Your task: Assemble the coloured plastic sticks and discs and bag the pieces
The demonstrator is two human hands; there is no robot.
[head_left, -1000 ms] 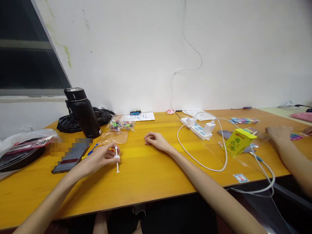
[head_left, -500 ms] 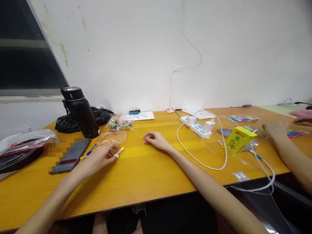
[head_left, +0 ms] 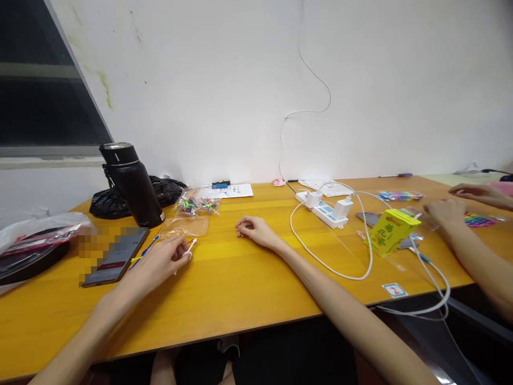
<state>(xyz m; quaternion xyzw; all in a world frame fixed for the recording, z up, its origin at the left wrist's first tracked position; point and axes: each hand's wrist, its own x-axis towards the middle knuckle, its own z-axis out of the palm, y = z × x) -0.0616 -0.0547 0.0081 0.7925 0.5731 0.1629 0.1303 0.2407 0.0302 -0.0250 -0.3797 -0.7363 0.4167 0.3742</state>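
My left hand point(head_left: 162, 260) hovers low over the left part of the wooden table, thumb and fingers pinched on a small white plastic piece with an arrow-shaped tip point(head_left: 193, 244). Partly behind that hand lie thin blue point(head_left: 151, 246) and yellow point(head_left: 137, 260) plastic pieces. Beyond it sits a clear plastic bag point(head_left: 197, 206) with small coloured pieces inside. Resting on the table to the right, my right hand point(head_left: 257, 232) has its fingers loosely curled, with nothing visible in them.
A phone point(head_left: 118, 259) and a black bottle point(head_left: 134, 187) stand left. On the right are a white power strip point(head_left: 326, 213) with looping cables and a yellow box point(head_left: 391, 232). Another person's hands point(head_left: 447, 214) are at the far right, near coloured pieces point(head_left: 479, 220).
The white piece has turned in my left hand, its tip now pointing more steeply up. My right hand stays put. The other person's far hand has come further into view.
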